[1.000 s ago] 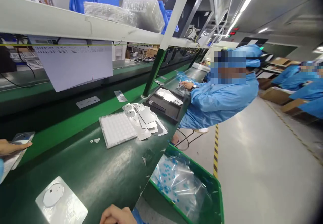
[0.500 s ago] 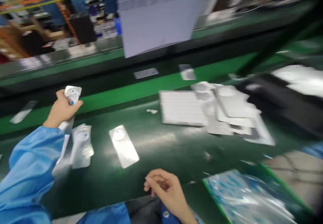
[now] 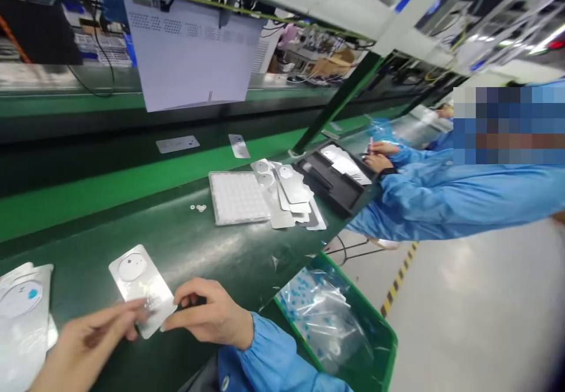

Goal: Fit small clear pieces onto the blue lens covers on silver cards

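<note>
Presently both hands pinch the silver plate (image 3: 140, 289) on the table (image 3: 212, 251): left hand (image 3: 83, 342) at seven o'clock, right hand (image 3: 209, 315) at four; peeling needs a steady grip.

Silver panel (image 3: 141, 289) at fingertips: thin, smooth, mirror-glossy, metal-looking, with matt round disc at one end. Worktop (image 3: 220, 251): dark green, smooth, semi-gloss, streaked glare. White tray (image 3: 238, 198): matt plastic, gridded surface. Stacked plates (image 3: 289, 195): same bright sheen. Green bin (image 3: 379, 333): hard plastic, holding crinkled clear film (image 3: 322, 321). Sleeve (image 3: 273, 356): light blue cloth, faint sheen. Hanging sheet (image 3: 189, 62): matt white paper.
</note>
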Available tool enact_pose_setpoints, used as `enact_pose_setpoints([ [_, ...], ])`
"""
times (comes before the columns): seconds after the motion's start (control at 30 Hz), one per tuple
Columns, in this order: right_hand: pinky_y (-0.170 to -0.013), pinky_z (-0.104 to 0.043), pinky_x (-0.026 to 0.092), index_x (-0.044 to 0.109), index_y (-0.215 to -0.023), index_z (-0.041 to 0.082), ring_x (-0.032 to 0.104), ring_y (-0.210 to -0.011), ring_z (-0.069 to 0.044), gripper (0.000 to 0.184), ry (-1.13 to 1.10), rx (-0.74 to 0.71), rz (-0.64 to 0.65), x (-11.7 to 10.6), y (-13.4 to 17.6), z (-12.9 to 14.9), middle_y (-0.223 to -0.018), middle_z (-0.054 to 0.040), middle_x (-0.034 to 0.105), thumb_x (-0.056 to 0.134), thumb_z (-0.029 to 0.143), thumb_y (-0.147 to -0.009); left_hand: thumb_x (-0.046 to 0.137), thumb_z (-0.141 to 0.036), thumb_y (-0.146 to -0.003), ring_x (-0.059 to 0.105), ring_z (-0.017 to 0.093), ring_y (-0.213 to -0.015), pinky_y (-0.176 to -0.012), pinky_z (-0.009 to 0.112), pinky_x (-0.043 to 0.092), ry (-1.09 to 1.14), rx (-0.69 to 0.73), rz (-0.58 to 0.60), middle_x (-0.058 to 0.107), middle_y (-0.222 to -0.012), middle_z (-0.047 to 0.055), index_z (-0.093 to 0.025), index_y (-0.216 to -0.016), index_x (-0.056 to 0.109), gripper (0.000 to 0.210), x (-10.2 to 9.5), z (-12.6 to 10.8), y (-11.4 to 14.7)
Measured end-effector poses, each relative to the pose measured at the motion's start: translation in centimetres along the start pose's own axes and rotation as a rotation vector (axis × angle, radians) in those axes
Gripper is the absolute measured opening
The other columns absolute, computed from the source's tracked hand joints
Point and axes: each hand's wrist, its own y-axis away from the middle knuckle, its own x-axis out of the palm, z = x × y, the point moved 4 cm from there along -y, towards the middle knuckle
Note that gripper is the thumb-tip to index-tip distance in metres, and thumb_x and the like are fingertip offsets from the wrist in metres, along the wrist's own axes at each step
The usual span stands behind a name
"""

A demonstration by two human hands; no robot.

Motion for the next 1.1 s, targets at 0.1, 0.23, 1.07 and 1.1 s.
enact_pose_setpoints([
  [0.1,-0.072,-0.016,0.055,0.082,-0.086,0.028,0.064,-0.074,-0.008,0.036,0.141,-0.072,0.078,0.5,0.2,-0.6,-0.096,-0.0015,0.071,0.054,0.006,-0.092,0.074,-0.074,-0.066,0.069,0.027,-0.067,-0.066,0.036,0.059,0.153,-0.031,0.174,0.072,-0.065,0.007,-0.026,-0.081,0.084,0.051,5.0,-1.4,0.2],
  [0.23,-0.073,-0.02,0.057,0.081,-0.092,0.026,0.066,-0.077,-0.01,0.026,0.079,-0.008,0.087,0.9,0.9,-0.2,-0.1,-0.0039,0.071,0.06,0.011,-0.094,0.076,-0.069,-0.071,0.057,0.018,-0.057,-0.051,0.026,0.046,0.253,-0.095,0.255,0.065,-0.064,0.004,-0.022,-0.079,0.079,0.048,6.4,-2.7,0.6],
  [1.07,-0.038,-0.02,0.04,0.072,-0.076,0.016,0.046,-0.041,-0.008,0.041,-0.747,0.971,0.121,2.6,1.0,0.0,-0.053,0.002,0.056,0.074,0.055,-0.087,0.075,-0.029,-0.09,0.076,0.023,-0.09,-0.081,0.034,0.061,0.273,0.328,-0.073,0.082,-0.099,0.004,-0.027,-0.1,0.084,0.013,5.1,-4.0,2.3],
  [1.1,-0.037,-0.021,0.04,0.072,-0.076,0.016,0.045,-0.04,-0.008,0.041,-0.745,0.983,0.138,2.7,1.1,-0.1,-0.052,0.0023,0.055,0.073,0.055,-0.087,0.074,-0.027,-0.091,0.076,0.023,-0.091,-0.083,0.034,0.061,0.265,0.352,-0.082,0.082,-0.098,0.004,-0.028,-0.101,0.084,0.014,5.0,-4.1,2.2],
])
